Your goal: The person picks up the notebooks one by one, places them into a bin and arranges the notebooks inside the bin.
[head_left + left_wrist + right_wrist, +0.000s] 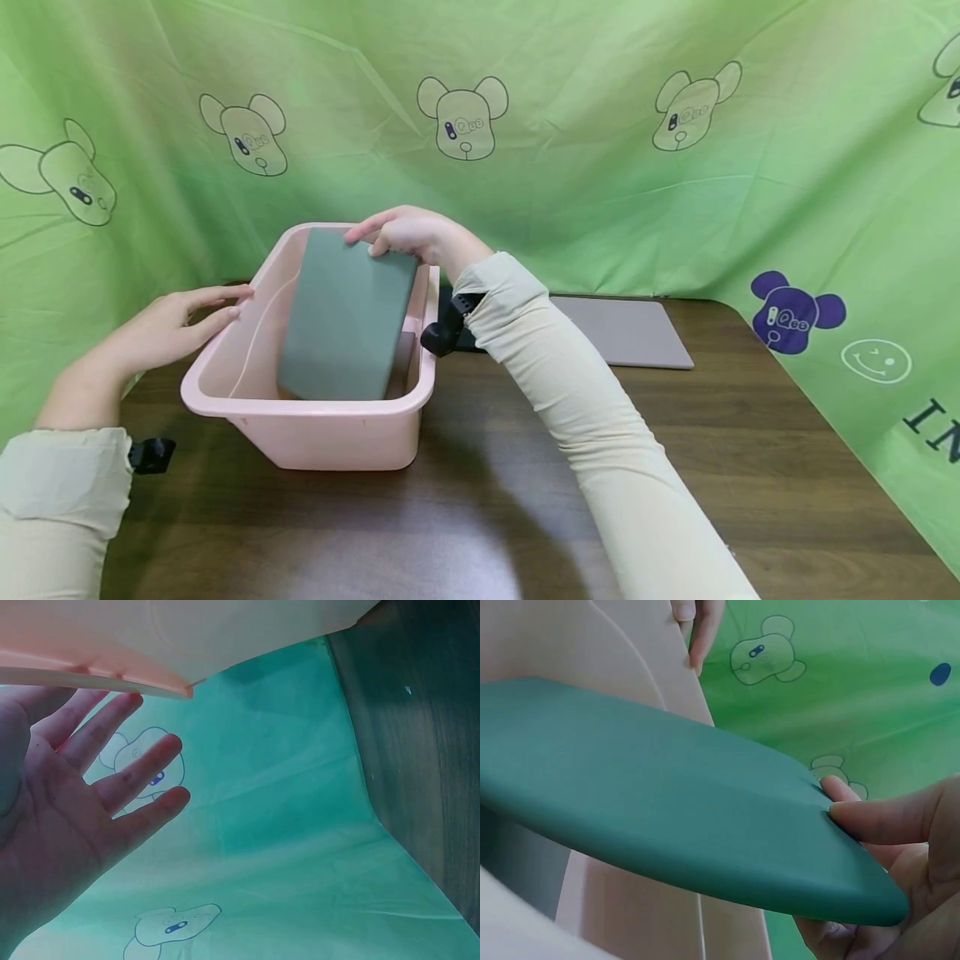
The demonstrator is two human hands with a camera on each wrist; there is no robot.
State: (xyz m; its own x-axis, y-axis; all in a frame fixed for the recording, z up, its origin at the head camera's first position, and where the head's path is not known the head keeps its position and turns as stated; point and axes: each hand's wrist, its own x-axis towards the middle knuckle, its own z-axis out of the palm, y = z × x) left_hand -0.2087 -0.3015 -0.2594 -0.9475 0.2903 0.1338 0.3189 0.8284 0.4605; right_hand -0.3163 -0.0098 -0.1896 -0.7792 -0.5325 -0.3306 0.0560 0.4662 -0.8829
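Note:
A pink plastic bin point(322, 437) stands on the table. My right hand point(412, 233) pinches the upper edge of a green notebook point(348, 317), thumb on the near face and fingers behind. The notebook is tilted inside the bin, its lower end down between the walls; in the right wrist view its smooth green cover point(667, 795) spreads across the frame. My left hand point(176, 329) is at the bin's left rim, fingers straight and fingertips right at the edge. From below, the left wrist view shows that palm point(82, 787) with spread fingers beside the rim point(97, 681).
Behind my right forearm, a flat grey rectangular slab point(622, 333) lies at the back of the brown wooden table point(720, 467). A black item point(468, 337) shows partly beside the bin. Within the bin, a brownish flat thing point(401, 362) is mostly hidden. A green printed curtain point(570, 175) hangs behind.

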